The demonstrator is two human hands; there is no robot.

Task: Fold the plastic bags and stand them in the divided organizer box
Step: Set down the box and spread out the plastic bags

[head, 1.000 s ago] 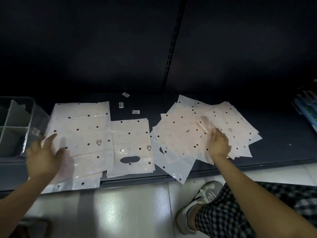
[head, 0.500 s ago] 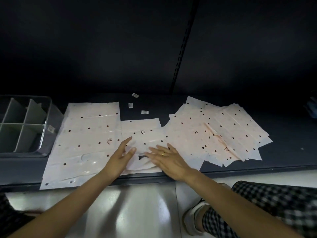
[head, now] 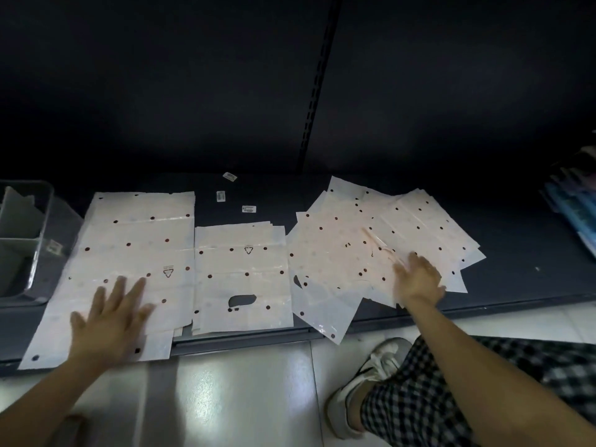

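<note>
We see three groups of plastic bags on the dark shelf [head: 516, 253]. The left stack [head: 142, 240] is big bags laid flat, its near corner hanging over the shelf edge. The middle stack [head: 240, 279] is smaller bags w/ an oval handle hole [head: 242, 300] near the front. The fanned pile [head: 371, 250] on the right is loose, many bags at diff. angles, one corner sticking out over the floor.

Our left hand [head: 113, 321] lies flat on the near part of the left stack, fingers spread & straight, holding nothing. Our right hand [head: 419, 279] rests on the fanned pile, fingers seem straight too, but it is blurred, so we cannot be sure if it pinches a sheet.

The organizer box [head: 22, 240] stands at the far left, just beside the left stack; its dividers show, and no bags are visible in the part we see. So probably no bag is folded yet.

Handling, as we judge: the bags are very light, thin, soft, and glossy, so approx. slippery one on another. A flat palm will drag several at once. Better to pinch one bag at a free corner or edge, e.g. where it overhangs, and hold the rest down w/ the other hand. A folded bag will be floppy and may spring open, so press the creases before standing it in a compartment.
</note>
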